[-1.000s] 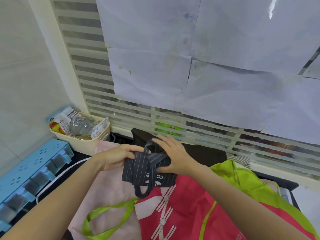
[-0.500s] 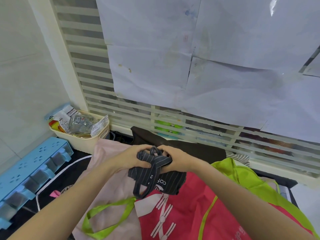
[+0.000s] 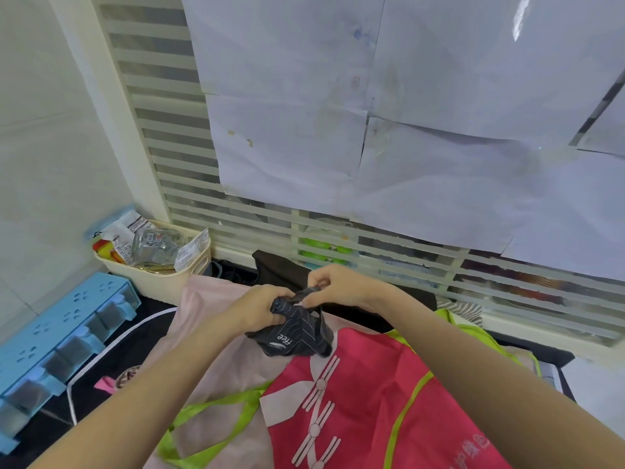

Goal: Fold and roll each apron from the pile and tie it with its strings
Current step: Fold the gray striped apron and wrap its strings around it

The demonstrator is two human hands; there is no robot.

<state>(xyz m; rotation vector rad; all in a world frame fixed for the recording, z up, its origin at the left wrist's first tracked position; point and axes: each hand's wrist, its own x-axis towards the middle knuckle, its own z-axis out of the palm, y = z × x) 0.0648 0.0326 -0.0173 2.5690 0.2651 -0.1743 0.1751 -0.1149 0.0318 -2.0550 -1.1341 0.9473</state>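
Note:
A dark pinstriped apron (image 3: 297, 336), rolled into a small bundle with white lettering, is held above the pile. My left hand (image 3: 262, 308) grips the bundle's left end. My right hand (image 3: 341, 287) pinches the apron's dark string (image 3: 309, 294) just above the bundle. Under the bundle lies a red apron (image 3: 365, 401) with lime green trim and straps, spread flat. A pale pink apron (image 3: 216, 333) lies beneath it on the left, and a dark brown one (image 3: 280, 270) sits behind my hands.
A cream basket (image 3: 159, 270) full of packets stands at the back left. A blue plastic organiser (image 3: 57, 343) runs along the left wall. A slatted white screen (image 3: 236, 211) with taped paper sheets closes the back. A black cloth with white piping (image 3: 111, 360) lies at the left.
Both hands came together on top of the bundle. The hanging loop of string was drawn up, and my right hand now pinches the string above the roll.

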